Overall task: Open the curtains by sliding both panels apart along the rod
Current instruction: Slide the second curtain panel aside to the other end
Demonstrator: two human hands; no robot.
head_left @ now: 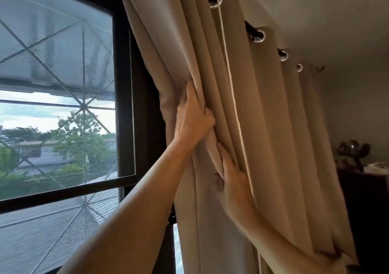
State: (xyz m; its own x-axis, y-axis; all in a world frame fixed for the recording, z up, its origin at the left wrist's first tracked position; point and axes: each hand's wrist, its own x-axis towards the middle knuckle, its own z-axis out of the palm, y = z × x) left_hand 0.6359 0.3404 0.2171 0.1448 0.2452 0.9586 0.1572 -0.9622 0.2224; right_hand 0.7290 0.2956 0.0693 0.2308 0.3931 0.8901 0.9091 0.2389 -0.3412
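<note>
A beige curtain panel (273,126) hangs in bunched folds from a dark rod (250,28) by several metal eyelets, right of the window. My left hand (192,115) grips the panel's leading folds at about mid-height, fingers dug into the fabric. Just below it, my right hand (231,181) lies against the neighbouring folds with its fingertips tucked between them, its forearm coming in from the lower right across the cloth. A thin white cord (229,73) hangs down the front of the folds.
The dark-framed window (124,105) with an insect screen fills the left, uncovered, showing trees and roofs outside. A dark cabinet (366,200) with objects on top stands against the right wall. The ceiling is close above the rod.
</note>
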